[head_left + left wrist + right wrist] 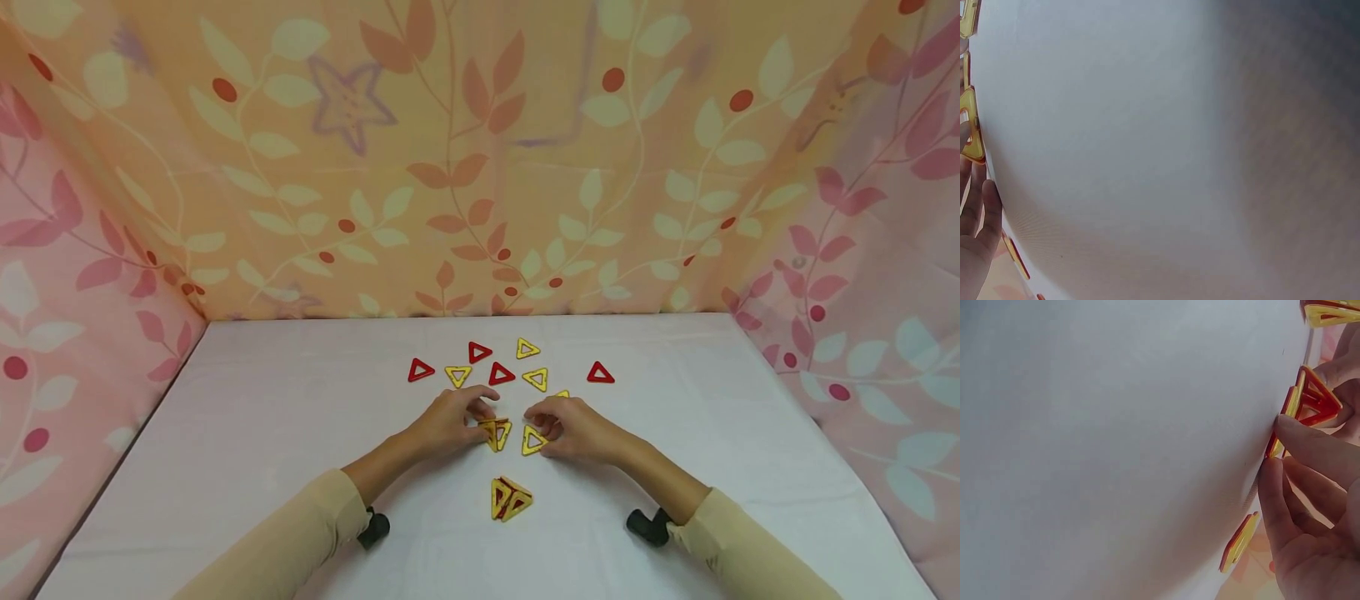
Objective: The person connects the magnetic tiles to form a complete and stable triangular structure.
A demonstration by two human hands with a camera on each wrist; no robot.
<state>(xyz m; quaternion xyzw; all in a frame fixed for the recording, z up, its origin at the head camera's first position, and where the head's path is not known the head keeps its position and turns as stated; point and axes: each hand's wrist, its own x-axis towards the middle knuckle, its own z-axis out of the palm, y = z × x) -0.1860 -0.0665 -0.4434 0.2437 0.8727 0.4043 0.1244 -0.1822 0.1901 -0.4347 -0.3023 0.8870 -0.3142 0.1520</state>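
In the head view, the left hand [453,418] has its grip narrow on some joined triangles [495,433], thumb at their near side; the right hand [581,429] pinches a yellow triangle [526,442] just beside them, a gap of counter [247,433] between the two; nearer the person, between the forearms, a cluster [496,497] of triangles rests on the counter; beyond the hands lie loose triangles, four red ones, the rightmost [601,377] well apart from the others, and several yellow ones, one partly hidden behind the right hand.

In the left wrist view, the left hand and its joined triangles are squeezed against the left edge, the thumb over a yellow face and partly cut off; pale counter and a blurred brownish area fill the rest.

In the right wrist view, the right grip holds its triangle between thumb and fingertip; the joined triangles show red sides beyond it; a flat yellow piece [1240,542] lies on the counter below.
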